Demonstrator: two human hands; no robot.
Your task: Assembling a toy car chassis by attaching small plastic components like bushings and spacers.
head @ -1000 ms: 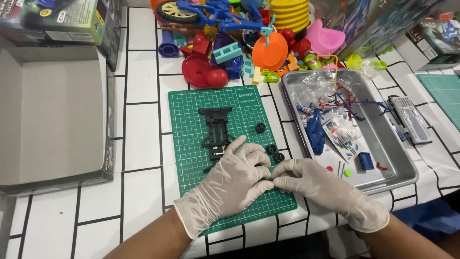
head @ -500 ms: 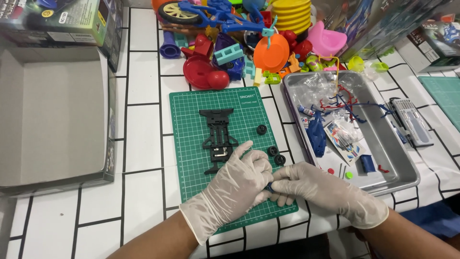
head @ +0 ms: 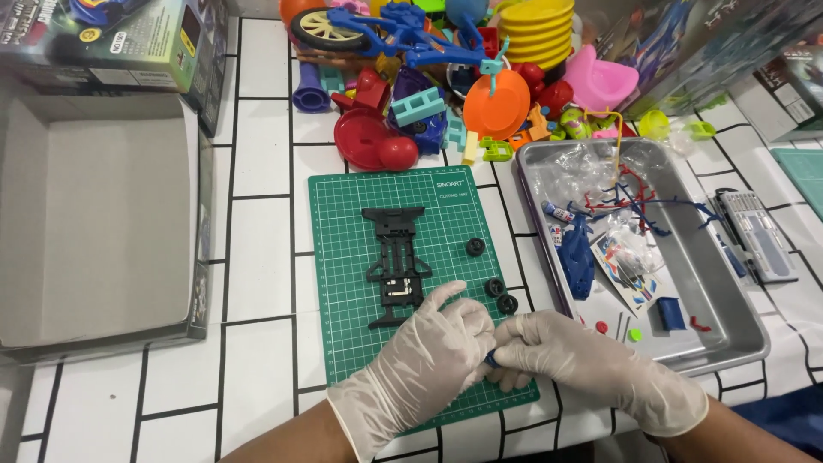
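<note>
Blue small part (head: pixel 492 358), judged light and stiff, pinched by left hand (head: pixel 429 356) and right hand (head: pixel 583 360) over green mat (head: pixel 351 257).

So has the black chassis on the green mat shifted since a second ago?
No. The black chassis lies at the same spot on the green cutting mat, upper middle, just beyond the left hand.

Both hands (head: pixel 489 356) have closed together over a small blue part (head: pixel 491 360), fingertips now meeting.
</note>
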